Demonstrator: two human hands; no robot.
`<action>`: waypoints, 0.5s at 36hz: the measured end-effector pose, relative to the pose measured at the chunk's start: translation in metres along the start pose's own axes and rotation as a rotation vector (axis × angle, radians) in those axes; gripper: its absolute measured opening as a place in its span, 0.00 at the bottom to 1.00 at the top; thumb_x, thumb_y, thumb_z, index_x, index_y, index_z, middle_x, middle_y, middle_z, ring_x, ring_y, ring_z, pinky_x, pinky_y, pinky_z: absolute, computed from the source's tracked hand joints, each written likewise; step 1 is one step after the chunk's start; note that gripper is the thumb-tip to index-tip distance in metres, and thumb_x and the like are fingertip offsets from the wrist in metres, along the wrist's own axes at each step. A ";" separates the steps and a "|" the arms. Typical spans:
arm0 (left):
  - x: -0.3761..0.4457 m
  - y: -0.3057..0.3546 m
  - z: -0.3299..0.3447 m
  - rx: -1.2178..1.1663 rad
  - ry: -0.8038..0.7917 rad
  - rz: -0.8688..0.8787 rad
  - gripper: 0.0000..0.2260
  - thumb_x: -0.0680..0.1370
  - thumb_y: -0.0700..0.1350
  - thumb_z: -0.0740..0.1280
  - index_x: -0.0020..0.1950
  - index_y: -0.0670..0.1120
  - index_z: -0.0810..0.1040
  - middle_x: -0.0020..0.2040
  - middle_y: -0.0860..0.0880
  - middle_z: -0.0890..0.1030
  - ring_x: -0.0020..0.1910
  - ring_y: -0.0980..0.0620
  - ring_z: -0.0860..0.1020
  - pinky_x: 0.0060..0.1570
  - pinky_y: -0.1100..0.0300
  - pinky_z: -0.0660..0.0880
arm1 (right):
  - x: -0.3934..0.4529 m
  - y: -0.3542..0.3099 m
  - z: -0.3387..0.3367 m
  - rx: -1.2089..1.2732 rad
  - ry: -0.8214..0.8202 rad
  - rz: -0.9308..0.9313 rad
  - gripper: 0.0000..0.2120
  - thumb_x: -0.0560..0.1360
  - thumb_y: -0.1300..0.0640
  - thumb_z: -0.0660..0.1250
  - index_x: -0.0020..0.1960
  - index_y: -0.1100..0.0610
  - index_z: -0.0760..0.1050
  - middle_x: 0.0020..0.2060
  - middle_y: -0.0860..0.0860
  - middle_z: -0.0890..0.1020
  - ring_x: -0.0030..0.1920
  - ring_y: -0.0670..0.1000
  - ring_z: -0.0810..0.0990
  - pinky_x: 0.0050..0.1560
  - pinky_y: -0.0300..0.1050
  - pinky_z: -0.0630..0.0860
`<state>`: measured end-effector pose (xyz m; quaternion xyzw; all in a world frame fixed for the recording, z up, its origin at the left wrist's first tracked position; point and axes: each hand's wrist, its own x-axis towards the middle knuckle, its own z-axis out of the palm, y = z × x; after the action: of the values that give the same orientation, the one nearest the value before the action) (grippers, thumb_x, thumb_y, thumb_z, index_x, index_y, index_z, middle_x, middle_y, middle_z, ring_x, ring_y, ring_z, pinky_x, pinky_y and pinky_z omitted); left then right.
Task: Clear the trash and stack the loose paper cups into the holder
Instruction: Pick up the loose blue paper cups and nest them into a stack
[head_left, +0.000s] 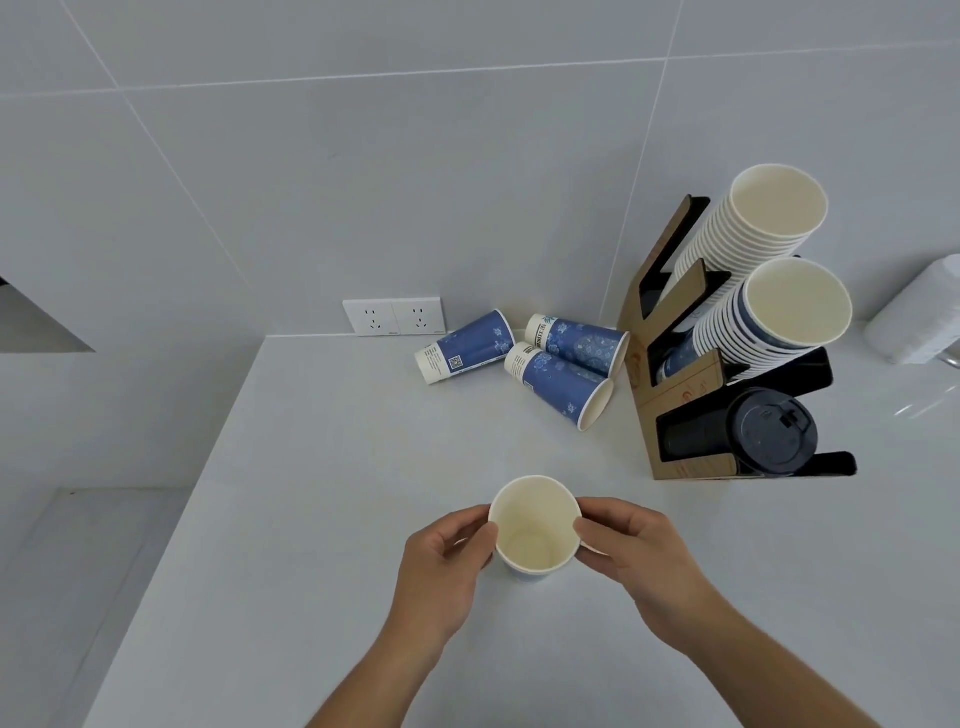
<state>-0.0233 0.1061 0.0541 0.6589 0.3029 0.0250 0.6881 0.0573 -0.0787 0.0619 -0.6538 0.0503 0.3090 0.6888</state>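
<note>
An upright blue paper cup (535, 530) with a cream inside is near the counter's front, its mouth facing up. My left hand (441, 566) grips its left side and my right hand (639, 556) grips its right side, thumbs at the rim. Three loose blue cups lie on their sides by the back wall: one at the left (467, 347), one at the back right (579, 340) and one in front of it (563, 387). The cardboard holder (675, 405) stands at the right with a white cup stack (763, 223), a blue cup stack (779, 317) and black lids (763, 431).
The white counter (322, 493) ends at a left edge with the floor below. A double wall socket (394, 316) sits on the tiled wall behind the loose cups. A white wrapped roll (919, 317) lies at the far right.
</note>
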 end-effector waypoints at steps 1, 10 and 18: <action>0.000 0.000 0.000 0.000 -0.002 -0.009 0.12 0.76 0.41 0.70 0.46 0.59 0.86 0.48 0.55 0.87 0.49 0.55 0.84 0.55 0.53 0.80 | 0.000 0.000 0.000 0.006 -0.005 0.005 0.11 0.77 0.66 0.67 0.53 0.57 0.85 0.49 0.52 0.88 0.51 0.50 0.86 0.48 0.38 0.81; 0.011 0.005 -0.005 0.026 0.008 -0.053 0.07 0.77 0.45 0.69 0.51 0.53 0.85 0.47 0.54 0.87 0.49 0.53 0.84 0.55 0.54 0.80 | 0.011 -0.009 -0.014 0.068 0.069 0.017 0.09 0.77 0.64 0.68 0.48 0.55 0.86 0.48 0.53 0.88 0.50 0.51 0.86 0.49 0.38 0.81; 0.051 0.028 -0.010 0.110 0.031 -0.021 0.06 0.76 0.46 0.71 0.49 0.55 0.85 0.47 0.54 0.86 0.50 0.51 0.83 0.57 0.54 0.78 | 0.043 -0.017 -0.022 0.165 0.157 0.099 0.06 0.77 0.62 0.68 0.52 0.59 0.83 0.51 0.57 0.86 0.52 0.53 0.86 0.45 0.37 0.82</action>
<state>0.0243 0.1407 0.0608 0.6922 0.3213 0.0111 0.6462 0.1074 -0.0826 0.0534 -0.6138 0.1617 0.2854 0.7180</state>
